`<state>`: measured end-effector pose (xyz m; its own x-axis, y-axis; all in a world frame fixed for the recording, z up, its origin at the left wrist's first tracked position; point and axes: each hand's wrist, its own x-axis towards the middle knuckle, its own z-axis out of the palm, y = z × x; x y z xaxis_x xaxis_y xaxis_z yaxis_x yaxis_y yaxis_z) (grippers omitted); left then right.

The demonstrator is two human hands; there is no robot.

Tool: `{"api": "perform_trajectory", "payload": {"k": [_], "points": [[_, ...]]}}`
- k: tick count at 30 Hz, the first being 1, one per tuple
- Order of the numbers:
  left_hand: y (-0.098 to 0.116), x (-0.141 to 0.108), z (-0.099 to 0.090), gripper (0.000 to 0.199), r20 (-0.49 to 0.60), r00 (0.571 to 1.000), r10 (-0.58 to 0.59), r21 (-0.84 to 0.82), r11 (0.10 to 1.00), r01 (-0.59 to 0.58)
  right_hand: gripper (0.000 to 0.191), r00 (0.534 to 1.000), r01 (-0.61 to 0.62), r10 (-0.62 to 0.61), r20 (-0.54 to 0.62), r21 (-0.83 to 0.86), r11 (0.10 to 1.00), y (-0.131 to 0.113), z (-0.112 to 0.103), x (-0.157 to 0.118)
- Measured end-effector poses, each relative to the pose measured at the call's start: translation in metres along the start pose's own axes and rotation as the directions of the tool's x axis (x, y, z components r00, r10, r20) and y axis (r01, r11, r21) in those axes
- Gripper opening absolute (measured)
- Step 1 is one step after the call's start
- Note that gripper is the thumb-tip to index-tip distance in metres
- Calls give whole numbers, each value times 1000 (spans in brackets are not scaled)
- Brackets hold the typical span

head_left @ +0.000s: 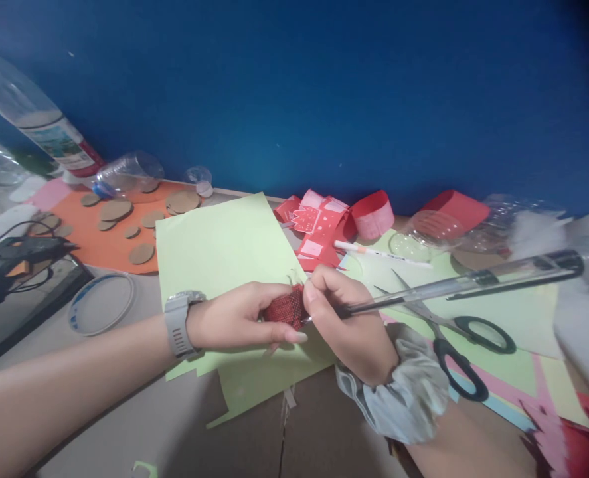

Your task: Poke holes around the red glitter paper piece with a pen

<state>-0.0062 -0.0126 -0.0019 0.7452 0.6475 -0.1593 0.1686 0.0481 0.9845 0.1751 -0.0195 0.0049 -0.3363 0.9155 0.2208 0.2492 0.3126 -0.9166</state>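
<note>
At far left stands a tall, clear plastic bottle (pixel 40 113) with a printed band, and below it lies a black device (pixel 20 255) trailing a looping cord. Just right of that is a flat, thin tape ring (pixel 76 313). Behind it, rough brown cardboard discs (pixel 116 210) of several sizes are scattered over an orange sheet (pixel 92 247), beside a ribbed see-through cup (pixel 129 174) on its side.

A smooth pale green sheet (pixel 214 242) with straight edges and a stepped cut-out at the bottom covers the middle of the table (pixel 254 445). Over it, the left hand (pixel 247 315), with a grey-strapped watch (pixel 177 325) at the wrist, is pinched around a small red piece (pixel 280 309), coarsely woven and dark-flecked. The right hand (pixel 346 318) grips a pen (pixel 404 295), a slim transparent barrel slanting up to the right, its writing end toward the piece; whether it touches cannot be told. A soft, gathered pale scrunchie (pixel 408 392) rings that wrist.

Behind the hands lie folded, patterned red cut-outs (pixel 319 226), a curled paper loop (pixel 374 216) and a slender white marker (pixel 381 254). Farther right, steel-bladed scissors (pixel 466 328) with black oval handles lie open on paper, near a clear, rounded tub (pixel 431 229) and, at the edge, fluffy white stuffing (pixel 583 325).
</note>
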Motion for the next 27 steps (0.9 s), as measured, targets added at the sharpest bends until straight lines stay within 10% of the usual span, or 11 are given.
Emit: {"api": "perform_trajectory", "payload": {"k": [27], "points": [[-1, 1, -2, 26, -24, 998, 56, 99, 994, -54, 24, 999, -36, 36, 7, 18, 999, 3, -2, -2]]}}
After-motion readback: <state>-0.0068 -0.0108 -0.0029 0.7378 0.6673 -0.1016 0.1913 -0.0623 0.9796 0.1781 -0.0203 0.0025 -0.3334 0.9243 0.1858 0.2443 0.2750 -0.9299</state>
